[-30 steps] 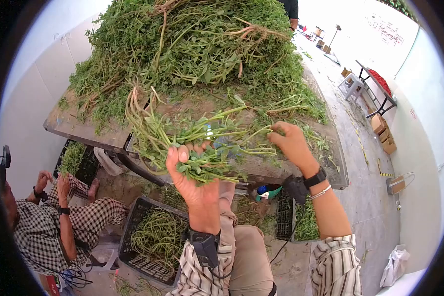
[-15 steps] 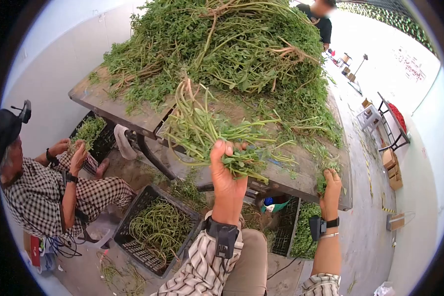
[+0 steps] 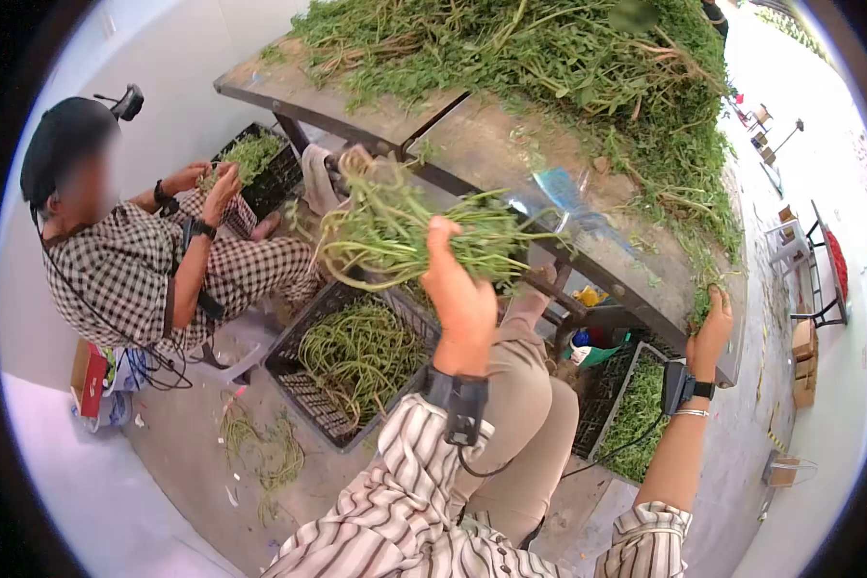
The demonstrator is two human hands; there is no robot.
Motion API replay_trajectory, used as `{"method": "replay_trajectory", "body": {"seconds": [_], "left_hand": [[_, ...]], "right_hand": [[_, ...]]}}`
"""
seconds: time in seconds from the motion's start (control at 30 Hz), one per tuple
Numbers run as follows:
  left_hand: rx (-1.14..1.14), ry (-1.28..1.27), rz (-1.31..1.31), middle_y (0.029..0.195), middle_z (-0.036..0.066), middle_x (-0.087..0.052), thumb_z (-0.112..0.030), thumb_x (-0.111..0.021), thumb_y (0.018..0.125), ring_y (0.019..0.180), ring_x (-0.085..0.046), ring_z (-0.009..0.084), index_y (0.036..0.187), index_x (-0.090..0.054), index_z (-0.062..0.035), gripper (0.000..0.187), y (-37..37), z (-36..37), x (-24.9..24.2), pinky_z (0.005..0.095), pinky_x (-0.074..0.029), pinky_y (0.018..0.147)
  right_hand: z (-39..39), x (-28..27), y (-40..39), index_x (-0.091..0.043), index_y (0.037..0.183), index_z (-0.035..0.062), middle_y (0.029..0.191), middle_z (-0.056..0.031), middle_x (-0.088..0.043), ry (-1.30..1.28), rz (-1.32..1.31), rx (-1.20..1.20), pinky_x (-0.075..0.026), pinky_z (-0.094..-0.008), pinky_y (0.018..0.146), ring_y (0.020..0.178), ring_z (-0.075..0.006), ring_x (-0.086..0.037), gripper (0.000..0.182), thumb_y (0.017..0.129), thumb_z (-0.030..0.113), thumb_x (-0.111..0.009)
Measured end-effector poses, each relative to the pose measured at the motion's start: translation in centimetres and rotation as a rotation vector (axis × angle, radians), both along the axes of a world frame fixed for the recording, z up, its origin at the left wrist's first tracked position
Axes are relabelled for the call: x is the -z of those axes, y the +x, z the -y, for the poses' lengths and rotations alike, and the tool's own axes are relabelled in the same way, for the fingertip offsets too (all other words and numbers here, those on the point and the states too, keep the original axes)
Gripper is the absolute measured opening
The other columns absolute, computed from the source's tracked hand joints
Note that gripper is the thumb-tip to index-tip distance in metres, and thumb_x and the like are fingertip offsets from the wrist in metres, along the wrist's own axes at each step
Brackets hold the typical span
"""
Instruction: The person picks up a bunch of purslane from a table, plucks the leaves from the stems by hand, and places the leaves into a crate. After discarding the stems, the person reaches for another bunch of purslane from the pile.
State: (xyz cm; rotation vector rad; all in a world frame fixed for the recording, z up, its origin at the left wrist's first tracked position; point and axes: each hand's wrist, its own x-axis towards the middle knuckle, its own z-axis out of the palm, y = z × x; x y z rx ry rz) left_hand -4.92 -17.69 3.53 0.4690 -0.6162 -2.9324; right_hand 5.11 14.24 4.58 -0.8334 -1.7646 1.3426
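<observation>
My left hand point(image 3: 460, 306) is closed around a bunch of leafy green stems point(image 3: 395, 231), held in the air in front of the table's near edge. The pale root ends point up and left, and some stems droop. At the table's right front corner, my right hand point(image 3: 709, 332) has its fingers curled on a small clump of greens point(image 3: 700, 301). A large heap of leafy stems point(image 3: 549, 58) covers the back of the wooden table point(image 3: 511, 144). Below my left hand stands a black crate point(image 3: 284, 358) with bare stems in it.
A second black crate point(image 3: 602, 409) holding leaves stands under the table's right side. On the left a seated person point(image 3: 135, 260) in checked clothes handles greens above another crate point(image 3: 289, 178). Loose stems point(image 3: 279, 458) lie on the floor. Cardboard boxes point(image 3: 804, 361) line the right wall.
My view has tilted down and shifted left. My left hand has carried the bunch off the table edge, toward the stem crate. My right hand stays at the table corner with its clump.
</observation>
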Motion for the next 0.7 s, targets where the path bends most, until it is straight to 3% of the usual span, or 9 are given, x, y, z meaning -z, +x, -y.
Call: {"method": "replay_trajectory", "body": {"seconds": [0.17,0.3,0.4,0.47,0.53,0.57,0.6,0.67,0.7], "left_hand": [[-0.176,0.005,0.078,0.092,0.005,-0.052,-0.034,-0.057,0.086,0.082,-0.052,0.0183,0.086,-0.051,-0.0108,0.024,-1.2,4.3,5.1,0.0333,-0.045,0.075],[-0.304,-1.353,0.194,0.100,0.010,-0.050,0.003,-0.051,0.083,0.086,-0.050,0.0172,0.123,-0.035,-0.0059,0.044,-0.4,7.6,9.2,0.0281,-0.043,0.080],[-0.227,-1.302,0.343,0.105,0.011,-0.049,0.003,-0.052,0.083,0.087,-0.049,0.0190,0.126,-0.033,-0.0065,0.048,-0.8,10.1,11.9,0.0296,-0.044,0.079],[-0.121,-0.257,0.812,0.117,0.014,-0.047,0.005,-0.052,0.083,0.093,-0.051,0.0234,0.130,-0.033,-0.0078,0.053,-1.1,11.5,13.0,0.0327,-0.044,0.079],[0.262,-1.437,0.654,0.126,0.019,-0.043,0.002,-0.056,0.081,0.101,-0.051,0.0253,0.133,-0.033,-0.0059,0.057,0.8,12.3,20.3,0.0363,-0.044,0.080],[0.337,-1.529,0.523,0.131,0.022,-0.039,0.001,-0.058,0.080,0.106,-0.050,0.0255,0.132,-0.032,-0.0019,0.058,1.8,12.9,21.1,0.0362,-0.044,0.083],[0.334,-1.448,0.418,0.129,0.021,-0.040,-0.001,-0.058,0.081,0.108,-0.049,0.0256,0.131,-0.032,-0.0006,0.057,2.4,13.2,21.3,0.0356,-0.045,0.085],[0.197,-0.841,0.270,0.125,0.019,-0.043,-0.006,-0.056,0.083,0.108,-0.050,0.0260,0.130,-0.034,0.0002,0.053,0.7,12.8,21.6,0.0340,-0.046,0.088],[0.076,-0.311,0.244,0.122,0.017,-0.045,-0.009,-0.056,0.084,0.105,-0.051,0.0263,0.130,-0.035,-0.0004,0.051,-0.9,12.0,21.8,0.0330,-0.046,0.088]], "right_hand": [[0.3,-0.3,0.1,-0.052,0.113,0.0047,0.103,-0.0031,-0.052,-0.033,-0.014,0.004,-0.034,-0.0286,0.054,0.072,-0.0115,-0.042,0.040,0.083,0.032,-0.056],[0.1,0.0,0.1,-0.051,0.114,0.0053,0.104,-0.0023,-0.052,-0.025,-0.012,0.001,-0.035,-0.0298,0.057,0.077,-0.0122,-0.043,0.041,0.083,0.033,-0.056],[-0.5,0.4,0.1,-0.051,0.114,0.0059,0.105,-0.0020,-0.053,0.032,0.007,-0.019,-0.035,-0.0295,0.057,0.078,-0.0119,-0.043,0.041,0.083,0.034,-0.056],[-0.8,0.4,0.2,-0.051,0.114,0.0065,0.107,-0.0022,-0.053,0.011,0.013,-0.017,-0.037,-0.0311,0.059,0.084,-0.0134,-0.045,0.042,0.084,0.035,-0.055],[0.1,0.1,0.0,-0.052,0.114,0.0060,0.108,-0.0040,-0.053,-0.009,0.019,0.001,-0.038,-0.0322,0.062,0.088,-0.0158,-0.047,0.041,0.084,0.033,-0.055],[0.3,-0.2,0.1,-0.052,0.114,0.0055,0.110,-0.0057,-0.054,-0.029,0.029,0.025,-0.040,-0.0334,0.066,0.091,-0.0181,-0.048,0.039,0.085,0.031,-0.054],[-0.2,0.2,0.3,-0.052,0.114,0.0055,0.110,-0.0057,-0.054,-0.024,0.014,0.048,-0.040,-0.0334,0.066,0.091,-0.0181,-0.048,0.039,0.085,0.031,-0.054],[-2.2,2.2,1.2,-0.054,0.112,0.0031,0.113,-0.0115,-0.053,1.013,0.358,-0.001,-0.041,-0.0344,0.075,0.097,-0.0236,-0.049,0.035,0.085,0.026,-0.053],[-2.2,2.4,0.8,-0.056,0.109,0.0006,0.113,-0.0163,-0.053,0.705,0.275,-0.045,-0.041,-0.0335,0.080,0.098,-0.0261,-0.050,0.031,0.085,0.020,-0.053]]}}
